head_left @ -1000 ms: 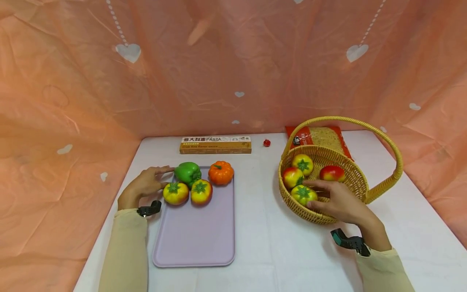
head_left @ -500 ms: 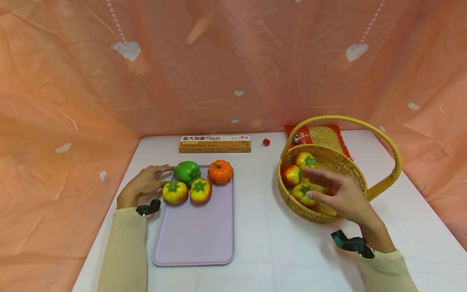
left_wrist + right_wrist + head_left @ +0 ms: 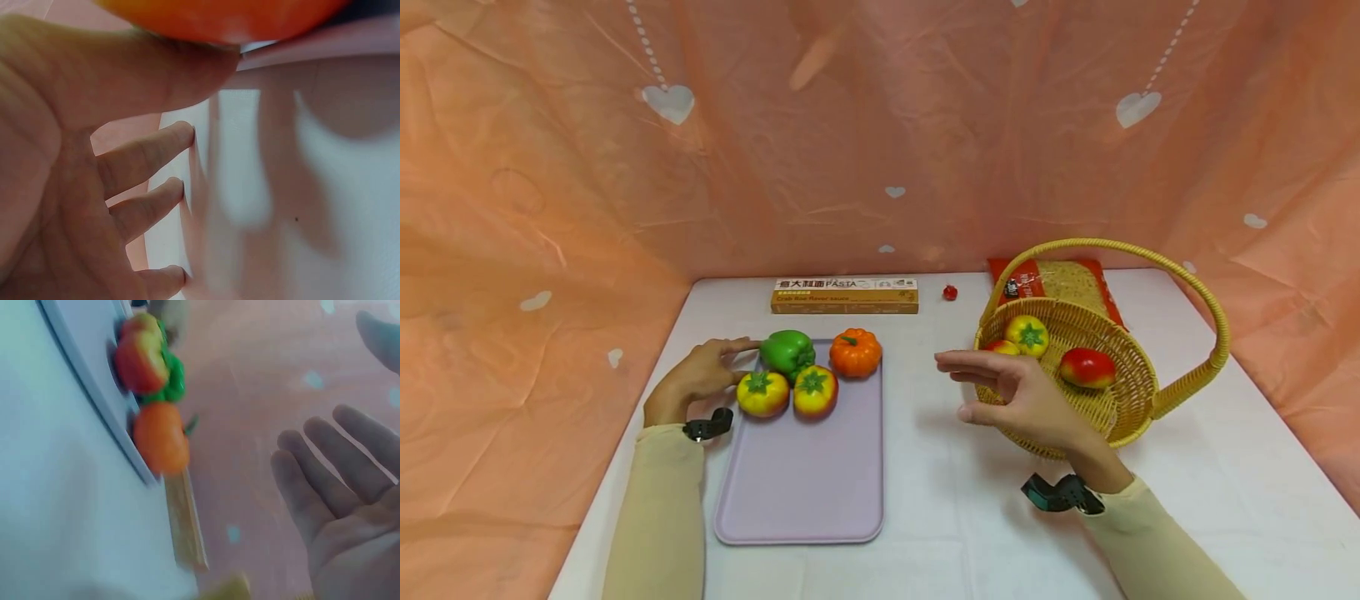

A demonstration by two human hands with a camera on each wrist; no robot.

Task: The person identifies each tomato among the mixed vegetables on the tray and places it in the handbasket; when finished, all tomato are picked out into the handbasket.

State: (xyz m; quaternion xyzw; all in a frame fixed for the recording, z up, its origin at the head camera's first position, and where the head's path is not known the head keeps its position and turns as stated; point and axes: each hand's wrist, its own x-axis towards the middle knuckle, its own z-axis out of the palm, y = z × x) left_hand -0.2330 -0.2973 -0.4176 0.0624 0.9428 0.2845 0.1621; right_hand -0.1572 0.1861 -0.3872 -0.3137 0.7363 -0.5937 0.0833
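In the head view my left hand (image 3: 700, 375) rests at the tray's left edge. Its index fingertip reaches the green bell pepper (image 3: 787, 352), and its thumb is at a yellow-red toy fruit (image 3: 763, 394) with a green leafy top. The left wrist view shows the thumb (image 3: 187, 75) under that fruit, other fingertips down on the white cloth. My right hand (image 3: 1026, 400) hovers over the wicker basket's (image 3: 1138, 367) left side, fingers straight; the right wrist view shows its bare palm (image 3: 362, 550). A red fruit (image 3: 1087, 367) and a yellow one (image 3: 1027, 335) show in the basket; others are partly hidden.
The lilac tray (image 3: 805, 492) also bears an orange pumpkin (image 3: 855, 353) and another yellow-red fruit (image 3: 816, 392). Behind stand a pasta box (image 3: 844, 297) and a small red object (image 3: 950, 292). A red food packet (image 3: 1067, 279) lies behind the basket, whose handle (image 3: 1213, 350) arches high.
My right hand has lifted off the fruit in the basket and moved left, uncovering the red fruit. My left hand stays in place by the tray.
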